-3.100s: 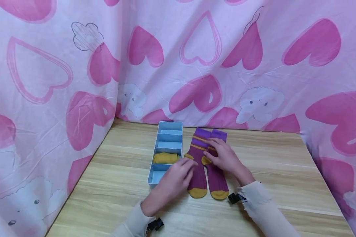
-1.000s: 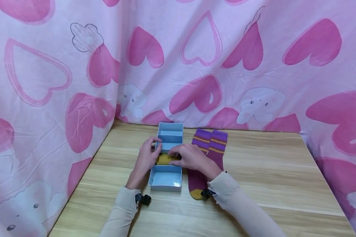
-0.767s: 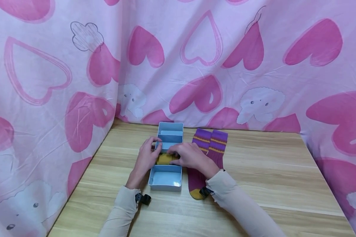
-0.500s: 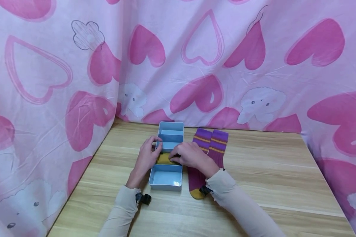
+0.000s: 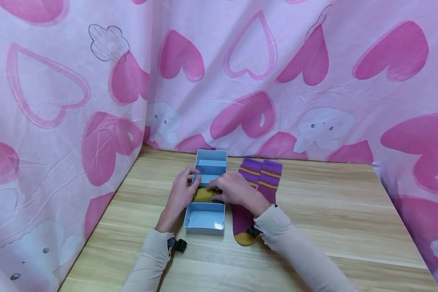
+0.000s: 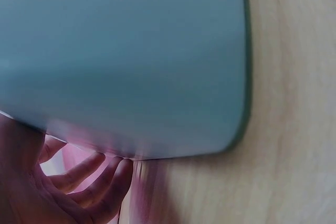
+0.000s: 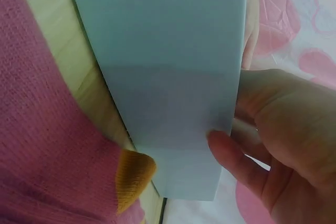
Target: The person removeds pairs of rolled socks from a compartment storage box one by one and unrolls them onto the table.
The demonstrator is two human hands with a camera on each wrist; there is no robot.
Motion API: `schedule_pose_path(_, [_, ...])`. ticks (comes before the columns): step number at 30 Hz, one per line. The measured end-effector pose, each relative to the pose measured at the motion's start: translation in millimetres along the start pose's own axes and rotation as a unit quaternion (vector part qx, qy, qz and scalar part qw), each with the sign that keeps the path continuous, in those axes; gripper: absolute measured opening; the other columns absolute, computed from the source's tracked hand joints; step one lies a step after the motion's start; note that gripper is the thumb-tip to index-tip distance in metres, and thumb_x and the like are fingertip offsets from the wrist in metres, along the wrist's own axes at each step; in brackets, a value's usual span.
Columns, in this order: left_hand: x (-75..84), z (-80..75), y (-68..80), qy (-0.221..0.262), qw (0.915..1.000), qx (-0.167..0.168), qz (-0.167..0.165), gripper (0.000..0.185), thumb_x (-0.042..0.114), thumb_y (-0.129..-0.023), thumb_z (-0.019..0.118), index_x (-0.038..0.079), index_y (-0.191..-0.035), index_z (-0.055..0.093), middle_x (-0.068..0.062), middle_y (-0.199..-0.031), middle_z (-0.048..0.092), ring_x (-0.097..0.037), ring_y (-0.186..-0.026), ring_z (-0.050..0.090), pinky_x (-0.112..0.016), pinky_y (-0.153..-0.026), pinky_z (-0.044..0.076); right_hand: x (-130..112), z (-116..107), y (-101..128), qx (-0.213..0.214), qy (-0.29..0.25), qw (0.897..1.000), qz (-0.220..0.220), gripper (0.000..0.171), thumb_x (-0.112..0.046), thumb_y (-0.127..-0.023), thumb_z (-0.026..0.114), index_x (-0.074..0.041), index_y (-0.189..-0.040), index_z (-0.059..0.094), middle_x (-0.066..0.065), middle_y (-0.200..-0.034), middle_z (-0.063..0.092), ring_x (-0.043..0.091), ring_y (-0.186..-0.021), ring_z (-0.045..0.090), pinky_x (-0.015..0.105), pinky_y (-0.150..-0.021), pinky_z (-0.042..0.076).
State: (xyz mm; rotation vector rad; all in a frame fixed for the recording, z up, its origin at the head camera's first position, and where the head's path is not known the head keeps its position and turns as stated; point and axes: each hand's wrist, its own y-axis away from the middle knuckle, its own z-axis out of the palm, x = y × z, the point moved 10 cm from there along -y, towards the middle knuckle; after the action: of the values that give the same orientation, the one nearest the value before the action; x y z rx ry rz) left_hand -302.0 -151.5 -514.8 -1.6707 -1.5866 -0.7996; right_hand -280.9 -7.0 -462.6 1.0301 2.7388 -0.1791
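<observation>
Mustard cloth (image 5: 203, 195) sits btwn thumb (image 5: 217, 198) & forefinger (image 5: 213, 185) of R hand (image 5: 236, 189).

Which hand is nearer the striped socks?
Right. The right hand extends over the striped socks to the blue box; the left hand is at the box's left side, across from the socks.

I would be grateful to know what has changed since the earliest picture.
The right hand has come off the purple-and-maroon socks and moved left; its fingers are now at the mustard bundle in the blue box, though whether they pinch it is unclear. The left hand has moved leftward too, to the box's left wall. The socks still lie flat beside the box, and the bundle remains in its compartment.
</observation>
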Motion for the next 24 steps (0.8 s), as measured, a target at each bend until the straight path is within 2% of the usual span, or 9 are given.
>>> schedule_pose_path(9, [2.4,0.4,0.6,0.005,1.0000,0.001,0.001,0.022,0.038,-0.111,0.061,0.022,-0.126,0.065,-0.007,-0.137,0.064,-0.035,-0.118,0.071,-0.052,-0.104,0.062,-2.1,4.0,-0.6,-0.028,0.000,1.000,0.011,0.038,-0.040,-0.090,0.089,-0.028,-0.126,0.082,-0.009,-0.109,0.082,0.009,-0.079,0.063,0.024,-0.068,0.053])
schedule_pose_path(16, [2.5,0.7,1.0,0.006,1.0000,0.002,0.000,0.021,0.038,-0.111,0.061,0.024,-0.126,0.065,-0.007,-0.137,0.064,-0.034,-0.117,0.071,-0.052,-0.103,0.062,-1.7,7.1,-4.2,-0.043,0.009,0.999,0.030,0.039,-0.040,-0.090,0.090,-0.029,-0.126,0.082,-0.009,-0.109,0.082,0.010,-0.082,0.065,0.025,-0.066,0.054])
schedule_pose_path(24, [1.9,1.1,1.1,0.008,1.0000,0.004,-0.002,0.020,0.037,-0.111,0.061,0.023,-0.125,0.065,-0.007,-0.137,0.064,-0.035,-0.117,0.071,-0.051,-0.104,0.062,-2.8,9.4,-7.8,-0.044,0.017,0.998,0.030,0.035,-0.042,-0.089,0.090,-0.028,-0.121,0.084,-0.009,-0.100,0.081,0.010,-0.076,0.062,0.025,-0.063,0.052])
